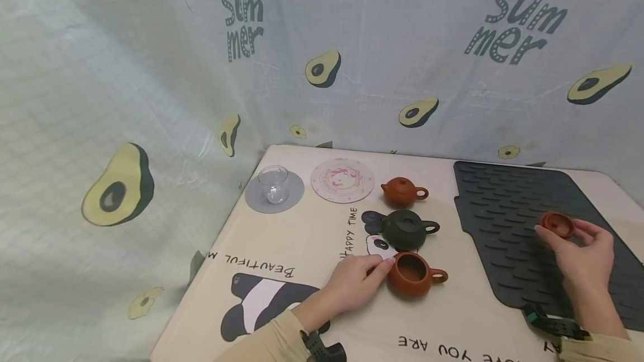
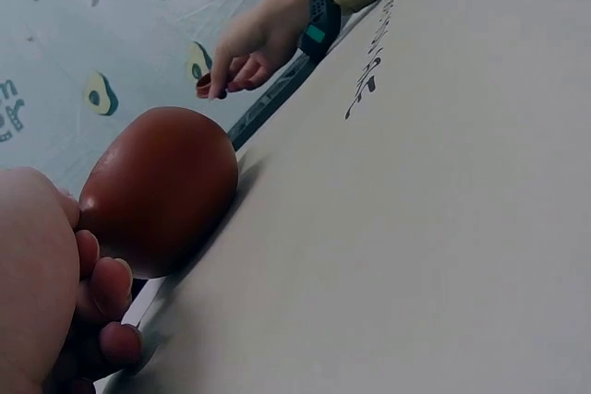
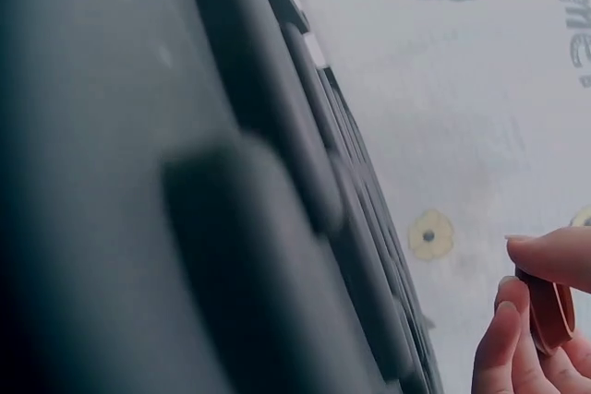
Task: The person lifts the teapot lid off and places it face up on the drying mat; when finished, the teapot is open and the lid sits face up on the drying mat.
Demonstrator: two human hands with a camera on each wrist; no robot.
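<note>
Left hand (image 1: 354,279): grip nearly closed, thumb and fingers pinching the left side of the brown pot (image 1: 410,288). Pot stands upright on the bench (image 1: 322,233), mouth uncovered, handle pointing right. Right hand (image 1: 586,253): grip parted only by the lid (image 1: 557,224), pinched with its hollow side showing, above the dark mat (image 1: 508,250) at right. Just beyond the pot: black teapot (image 1: 405,230); farther, small orange-brown teapot (image 1: 401,191).
</note>
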